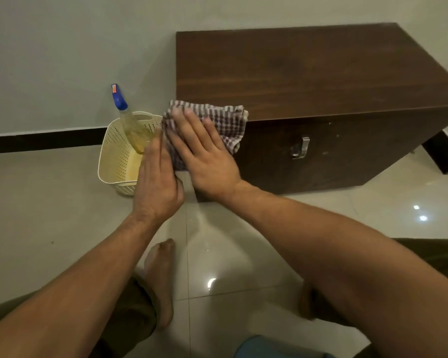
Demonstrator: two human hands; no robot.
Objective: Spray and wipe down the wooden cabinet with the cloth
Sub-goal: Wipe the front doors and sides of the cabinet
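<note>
A low dark wooden cabinet [308, 68] stands against the wall, with a metal handle [301, 148] on its front. A checked brown-and-white cloth [228, 122] is draped over the cabinet's front left corner. My right hand [204, 156] lies flat on the cloth with fingers spread, pressing it against the corner. My left hand [157, 184] is flat against the cabinet's left side, fingers together, touching the cloth's lower edge. A spray bottle [126, 115] with a blue nozzle and yellow liquid stands tilted in a cream basket [114, 153] left of the cabinet.
The floor is glossy pale tile [230, 254] with a black skirting strip [44, 140] along the wall. My bare feet [158, 280] rest on the floor below my arms. A blue object [264, 347] shows at the bottom edge.
</note>
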